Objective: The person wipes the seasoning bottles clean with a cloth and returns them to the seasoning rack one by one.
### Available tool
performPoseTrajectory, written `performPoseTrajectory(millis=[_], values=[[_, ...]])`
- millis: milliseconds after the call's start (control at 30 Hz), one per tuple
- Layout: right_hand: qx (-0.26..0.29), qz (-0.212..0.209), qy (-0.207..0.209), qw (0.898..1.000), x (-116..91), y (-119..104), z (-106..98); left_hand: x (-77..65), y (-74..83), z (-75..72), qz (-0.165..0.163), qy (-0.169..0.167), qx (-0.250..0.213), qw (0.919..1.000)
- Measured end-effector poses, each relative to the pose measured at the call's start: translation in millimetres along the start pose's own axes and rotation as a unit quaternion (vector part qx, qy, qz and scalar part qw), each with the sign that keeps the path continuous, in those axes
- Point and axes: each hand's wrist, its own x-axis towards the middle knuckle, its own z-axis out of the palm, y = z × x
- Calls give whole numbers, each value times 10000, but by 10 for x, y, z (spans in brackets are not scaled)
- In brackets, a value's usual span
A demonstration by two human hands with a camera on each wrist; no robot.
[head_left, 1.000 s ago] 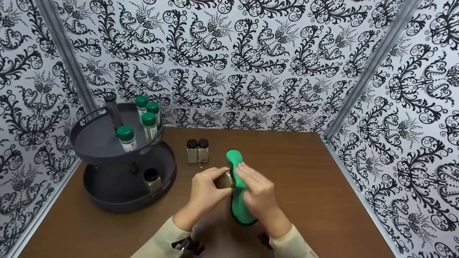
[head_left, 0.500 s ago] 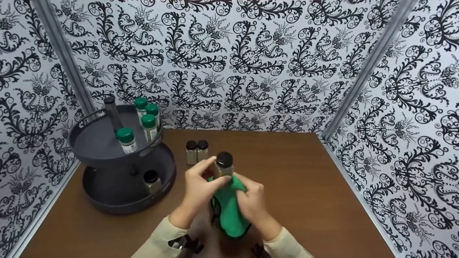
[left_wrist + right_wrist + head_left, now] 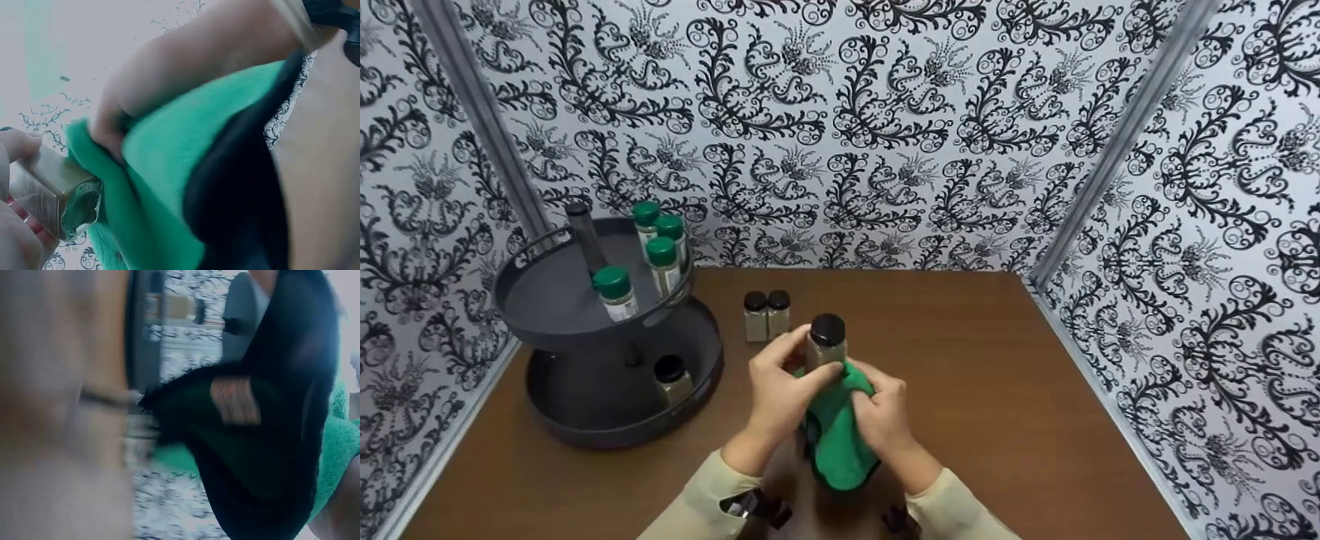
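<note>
In the head view my left hand (image 3: pixel 777 391) grips a square glass spice jar (image 3: pixel 828 346) with a black lid, held upright above the table. My right hand (image 3: pixel 884 414) grips a green cloth (image 3: pixel 841 454) with black edging and bunches it against the jar's side. From the left wrist, the jar (image 3: pixel 53 188) shows its clear bottom, with the cloth (image 3: pixel 163 152) touching it. The cloth's dark underside (image 3: pixel 264 455), with a small pale label, fills much of the right wrist view.
A dark two-tier round rack (image 3: pixel 532 330) stands at the left. Green-lidded jars (image 3: pixel 662 262) and a tall dark grinder (image 3: pixel 585 240) are on its upper tier; a black-lidded jar (image 3: pixel 673 381) is below. Two more black-lidded jars (image 3: pixel 767 319) stand on the brown table (image 3: pixel 960 337).
The jar has turned from mostly hidden behind the cloth to upright with its lid showing. The right hand and the cloth have moved lower and left, to below the lid.
</note>
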Motion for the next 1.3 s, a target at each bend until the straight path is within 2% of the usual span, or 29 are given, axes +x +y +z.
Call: performPoseTrajectory(millis=[67,133,233,333,400,433,500,633,733,800,900,1067,1133,1200,1300], values=[[63,116,-8,9999,-10,-3,-23,-29,-20,18,-121,-66,-4,9999],[121,-91,126,9998,-3,-35,-65,-64,-47,48,-211,-157,-76,9996],[170,-801,395,9959,28,-113,-144,-101,-68,101,-179,-342,-221,9990],[187,-1597,636,9849,80,-158,-208,-98,-62,145,-34,-572,-344,9978],[214,-1940,669,9785,102,-143,-220,-82,-46,155,6,-628,-455,9970],[216,-1982,652,9778,102,-125,-213,-70,-34,152,-4,-597,-500,9970],[188,-1832,578,9812,87,-69,-175,-43,-2,136,-16,-470,-593,9971],[186,-827,310,9959,25,24,-86,0,57,74,-157,-259,-570,9979],[271,-168,133,9994,6,41,-56,19,53,42,-283,-267,-409,9984],[281,-40,90,9996,12,28,-57,22,14,35,-362,-330,-331,9983],[264,-297,173,9991,51,-4,-82,18,-63,42,-401,-464,-363,9975],[362,-1468,373,9878,152,-13,-132,9,-246,77,-404,-665,-374,9963],[430,-1551,317,9865,169,39,-123,5,-330,88,-519,-670,-340,9958],[507,-1118,174,9923,162,125,-92,-3,-400,86,-695,-621,-292,9952],[594,-15,-84,9982,123,276,-20,-9,-436,61,-925,-551,-298,9937]])
